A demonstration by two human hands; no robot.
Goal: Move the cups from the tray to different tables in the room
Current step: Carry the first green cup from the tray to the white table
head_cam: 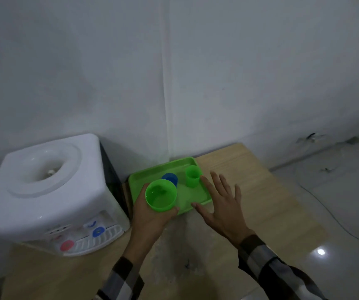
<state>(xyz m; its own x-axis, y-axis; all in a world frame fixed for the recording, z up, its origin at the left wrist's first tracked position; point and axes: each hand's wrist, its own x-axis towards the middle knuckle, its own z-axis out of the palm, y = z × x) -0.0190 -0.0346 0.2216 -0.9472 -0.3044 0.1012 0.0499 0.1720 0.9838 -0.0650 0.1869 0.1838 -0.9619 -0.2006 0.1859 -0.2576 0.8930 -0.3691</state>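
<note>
A green tray (198, 194) lies on a wooden table (260, 202) against the wall. My left hand (152, 219) grips a green cup (161, 195), held upright above the tray's near left corner. Behind it on the tray stands a blue cup (170, 177), partly hidden by the held cup. A smaller green cup (192, 176) stands upright at the tray's far right. My right hand (219, 204) hovers with fingers spread over the tray's right edge, holding nothing; its fingertips are close to the small green cup.
A white water dispenser (46, 191) with red and blue taps sits on the table just left of the tray. The wall rises directly behind. To the right the table ends and a glossy floor (336, 213) with a cable shows.
</note>
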